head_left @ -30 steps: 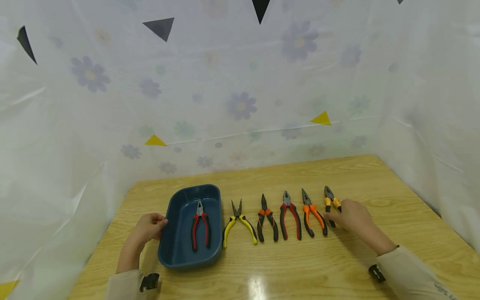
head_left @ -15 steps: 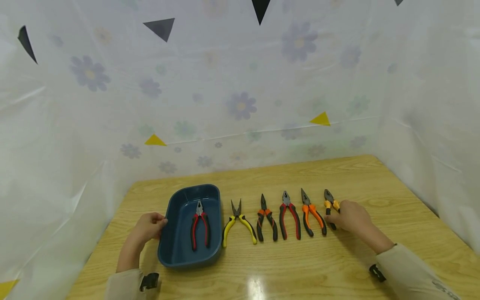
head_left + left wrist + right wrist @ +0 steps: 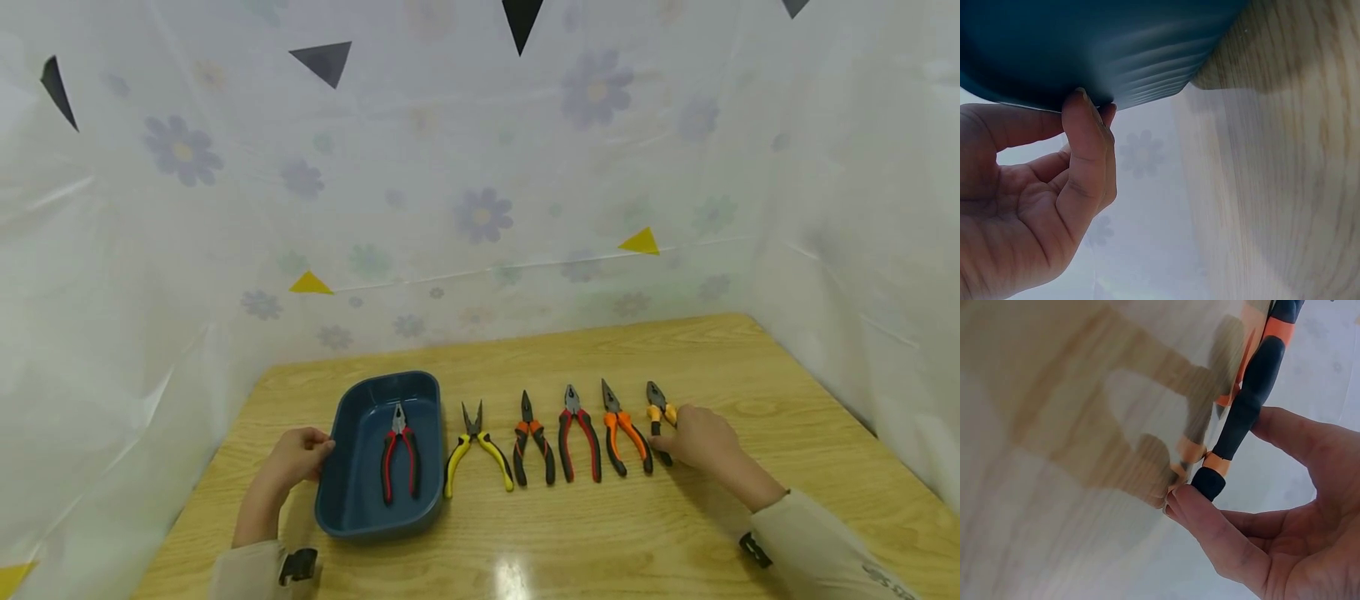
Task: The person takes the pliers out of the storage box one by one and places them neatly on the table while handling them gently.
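In the head view, my left hand (image 3: 296,457) pinches the left rim of a dark blue tray (image 3: 358,500). The left wrist view shows the fingertips (image 3: 1079,103) against the tray's edge. A pair of red-and-black pliers (image 3: 399,435) lies inside the tray. At the right end of a row of pliers, my right hand (image 3: 702,437) holds yellow-and-black pliers (image 3: 656,397) by the handles, jaws pointing away from me. Up close in the right wrist view, thumb and fingers pinch a handle (image 3: 1239,422) low over the table; the palm hides part of the handles in the head view.
Between tray and right hand lie yellow-handled long-nose pliers (image 3: 473,427), black-and-orange pliers (image 3: 527,422), red-and-black pliers (image 3: 573,410) and orange long-nose pliers (image 3: 614,412). The wooden table (image 3: 525,533) meets a flowered white sheet (image 3: 480,167) behind.
My right hand and the yellow-and-black pliers have shifted slightly toward me and left. The left hand keeps its hold on the tray, which stays in place.
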A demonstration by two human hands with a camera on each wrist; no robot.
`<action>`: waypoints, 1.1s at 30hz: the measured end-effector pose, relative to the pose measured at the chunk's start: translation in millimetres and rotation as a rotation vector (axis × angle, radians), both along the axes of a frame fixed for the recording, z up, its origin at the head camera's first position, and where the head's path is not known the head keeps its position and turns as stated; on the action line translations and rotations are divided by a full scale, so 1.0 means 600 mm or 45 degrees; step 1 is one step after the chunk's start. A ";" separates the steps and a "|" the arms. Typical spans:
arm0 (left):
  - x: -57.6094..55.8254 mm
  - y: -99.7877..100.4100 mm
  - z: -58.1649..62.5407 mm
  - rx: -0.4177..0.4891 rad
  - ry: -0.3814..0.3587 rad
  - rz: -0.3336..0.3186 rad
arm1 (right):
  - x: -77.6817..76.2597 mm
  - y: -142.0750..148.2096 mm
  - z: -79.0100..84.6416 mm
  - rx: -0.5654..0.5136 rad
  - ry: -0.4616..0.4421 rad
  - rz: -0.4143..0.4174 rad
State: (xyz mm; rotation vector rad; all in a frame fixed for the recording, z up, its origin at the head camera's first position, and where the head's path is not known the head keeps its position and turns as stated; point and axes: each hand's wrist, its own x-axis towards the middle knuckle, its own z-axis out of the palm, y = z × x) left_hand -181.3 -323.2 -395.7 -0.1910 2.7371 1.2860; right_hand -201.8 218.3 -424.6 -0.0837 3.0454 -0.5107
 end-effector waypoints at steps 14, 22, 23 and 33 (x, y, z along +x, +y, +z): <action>0.000 -0.001 -0.003 -0.005 0.005 -0.002 | 0.005 -0.006 -0.005 -0.008 0.007 0.002; 0.001 -0.002 -0.003 -0.005 0.015 0.000 | 0.009 -0.013 -0.007 0.053 0.009 0.016; 0.001 -0.002 -0.003 -0.004 0.013 0.001 | 0.009 -0.013 -0.007 0.059 0.008 0.017; -0.001 -0.002 -0.005 -0.008 0.018 -0.001 | 0.013 -0.019 -0.005 0.103 -0.012 0.043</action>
